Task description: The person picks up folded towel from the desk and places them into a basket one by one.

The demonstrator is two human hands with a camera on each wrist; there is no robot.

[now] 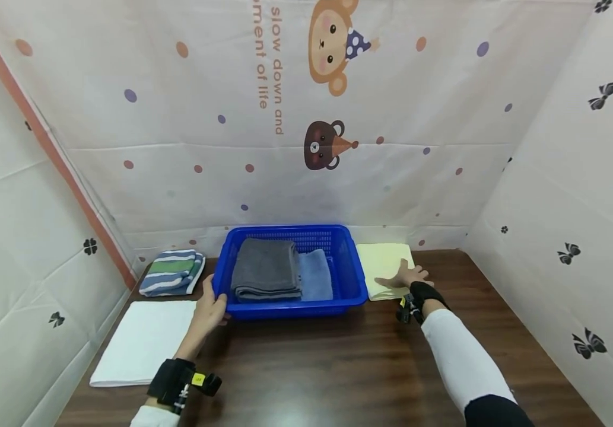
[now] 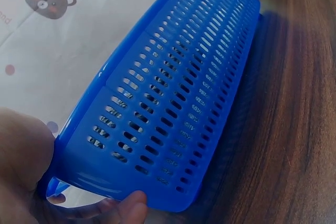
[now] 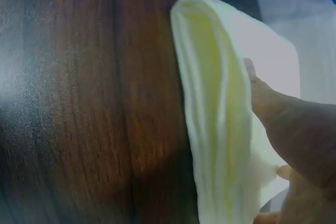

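The blue rectangular slotted basket [image 1: 287,311] is smooth plastic, glossy where it catches the light. Inside, the grey folded towel [image 1: 265,268] and light-blue folded cloth [image 1: 315,276] look soft and matt, like the pale-yellow folded cloth [image 1: 382,262] at right. The dark-brown counter [image 1: 295,367] shows wood grain under a dull sheen. The white printed wall sheet [image 1: 178,107] is creased; from here I can't tell cloth from plastic.

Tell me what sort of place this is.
Probably a screened-off tabletop workspace, perhaps for filming: creased, printed sheeting closes in three sides of a dark wood-grain table bearing a blue basket and folded cloths.
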